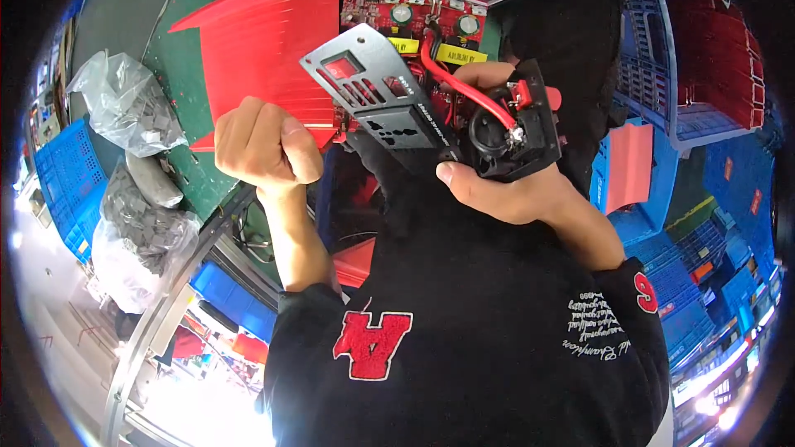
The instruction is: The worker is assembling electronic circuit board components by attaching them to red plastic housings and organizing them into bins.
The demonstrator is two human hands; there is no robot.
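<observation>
My right hand (513, 190) grips a black end panel (530, 128) with a round fan on it, thumb on the near edge and fingers behind. A thick red wire (468, 87) runs from that panel to a red circuit board (389, 8). Beside it, a grey faceplate (364, 74) with a red rocker switch, slots and a socket stands tilted against the board. My left hand (269, 145) is closed in a fist in front of a red finned metal housing (265, 50); whatever its fingers may hold is hidden.
On the green bench (199, 170), clear plastic bags of grey parts (132, 103) lie at the left edge. Blue crates (70, 186) stand beyond on the left. At the right, a blue crate (642, 58) and stacked blue bins (662, 281) hold red pieces.
</observation>
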